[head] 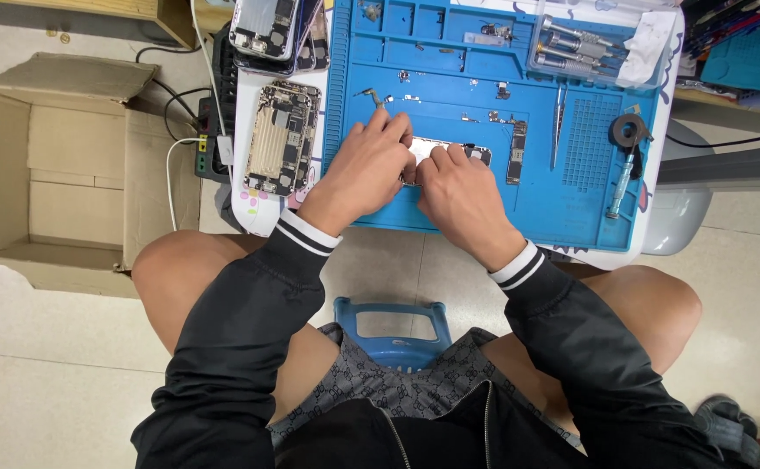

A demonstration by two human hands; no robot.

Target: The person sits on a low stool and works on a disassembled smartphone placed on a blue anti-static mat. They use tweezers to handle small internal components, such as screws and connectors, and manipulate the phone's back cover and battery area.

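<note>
I see an open brown cardboard box (67,169) on the tiled floor, well left of the small white desk (254,204). Most of that desk is covered by a blue silicone work mat (562,200) with moulded compartments along its far edge. A blue plastic stool (390,328) shows between my knees. Left of the mat lies an opened phone chassis with bare circuitry (281,137), and a stack of further phone shells (269,30) sits beyond it. At the mat's far right corner is a clear plastic tray of metal screwdriver bits (584,50). On the mat's right side lie a grey roll of tape (630,130), a slim blue-handled screwdriver (620,187) and silver tweezers (557,130). My left hand (361,169) and right hand (460,195) meet at the mat's near middle, both curled with fingertips pinching a small silver phone body (427,149) that lies flat on the mat. A dark narrow circuit board (516,154) lies just right of it
</note>
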